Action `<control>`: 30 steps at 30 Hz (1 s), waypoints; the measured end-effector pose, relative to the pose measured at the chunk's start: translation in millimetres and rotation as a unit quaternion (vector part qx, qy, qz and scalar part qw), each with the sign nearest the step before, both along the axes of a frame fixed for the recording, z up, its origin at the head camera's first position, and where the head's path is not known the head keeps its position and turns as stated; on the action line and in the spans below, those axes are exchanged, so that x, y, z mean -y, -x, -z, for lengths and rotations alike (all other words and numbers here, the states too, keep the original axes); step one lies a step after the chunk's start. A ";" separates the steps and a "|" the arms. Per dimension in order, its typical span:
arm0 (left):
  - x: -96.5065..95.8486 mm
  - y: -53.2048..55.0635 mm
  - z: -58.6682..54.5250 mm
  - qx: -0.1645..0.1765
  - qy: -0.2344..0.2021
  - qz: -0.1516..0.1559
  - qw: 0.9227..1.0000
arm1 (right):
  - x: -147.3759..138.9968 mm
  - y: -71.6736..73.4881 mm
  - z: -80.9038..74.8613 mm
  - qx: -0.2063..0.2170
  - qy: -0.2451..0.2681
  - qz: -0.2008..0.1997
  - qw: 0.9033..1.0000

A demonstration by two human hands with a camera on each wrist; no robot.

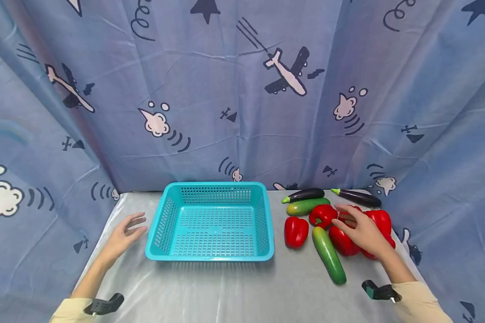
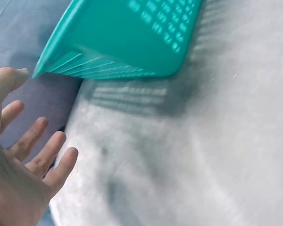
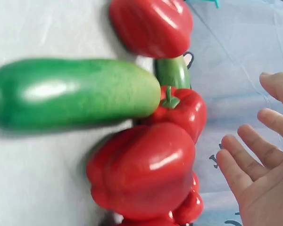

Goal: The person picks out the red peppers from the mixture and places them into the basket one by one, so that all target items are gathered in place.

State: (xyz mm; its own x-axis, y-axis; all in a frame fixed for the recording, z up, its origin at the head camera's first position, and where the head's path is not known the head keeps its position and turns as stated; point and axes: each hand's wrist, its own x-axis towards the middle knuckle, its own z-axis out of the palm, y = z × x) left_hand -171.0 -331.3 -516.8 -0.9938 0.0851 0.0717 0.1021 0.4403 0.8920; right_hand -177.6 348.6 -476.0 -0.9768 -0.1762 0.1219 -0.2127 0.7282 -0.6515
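Observation:
Beside the left rim of a turquoise plastic basket (image 1: 210, 259), my left hand (image 1: 124, 235) hovers with relaxed, spread fingers and holds nothing. In the left wrist view its fingers stand apart from the basket's corner (image 2: 127, 47). My right hand (image 1: 361, 231) is over the pile of red bell peppers (image 1: 380, 220) on the right, its fingers loosely extended and empty. Another red bell pepper (image 1: 296, 232) lies nearest the basket, with one more pepper (image 1: 323, 216) behind it. A green cucumber (image 1: 329, 255) points toward the front. The right wrist view shows a large pepper (image 3: 144, 169) near the fingers.
A second cucumber (image 1: 308, 207) and two dark eggplants, one on the left (image 1: 306, 195) and one on the right (image 1: 356, 198), lie along the back edge. The silvery table (image 1: 226, 296) meets a blue patterned curtain (image 1: 210, 112) behind and at both sides.

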 end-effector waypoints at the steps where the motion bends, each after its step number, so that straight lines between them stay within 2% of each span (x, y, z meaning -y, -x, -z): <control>1: -1.9 -1.4 1.4 0.009 -0.013 0.001 1.000 | 1.3 0.2 1.8 0.000 0.018 0.000 1.000; 6: -9.8 -6.1 11.0 0.036 -0.064 -0.005 0.997 | 11.7 -0.7 11.0 0.001 0.089 -0.007 0.996; 11: -16.4 -6.4 17.8 0.057 -0.104 -0.023 0.993 | 24.0 -4.4 19.3 0.019 0.124 -0.005 0.992; 18: -27.3 -3.3 21.5 0.054 -0.103 -0.039 0.992 | 37.8 -8.5 32.6 0.033 0.175 -0.013 0.984; 22: -32.6 -1.8 24.8 0.060 -0.102 -0.044 0.992 | 41.3 -10.8 35.1 0.031 0.174 -0.016 0.984; 30: -36.2 0.5 24.7 0.069 -0.103 -0.050 0.991 | 45.7 -7.8 36.3 0.036 0.154 -0.014 0.987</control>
State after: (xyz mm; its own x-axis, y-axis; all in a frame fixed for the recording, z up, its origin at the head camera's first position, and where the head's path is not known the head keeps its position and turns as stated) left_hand -171.5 -295.1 -541.5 -0.9981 -0.0164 -0.0589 -0.0612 0.2494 0.9665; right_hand -169.8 302.9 -512.3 -0.9803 -0.1681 0.1038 -0.1742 0.4878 -0.8554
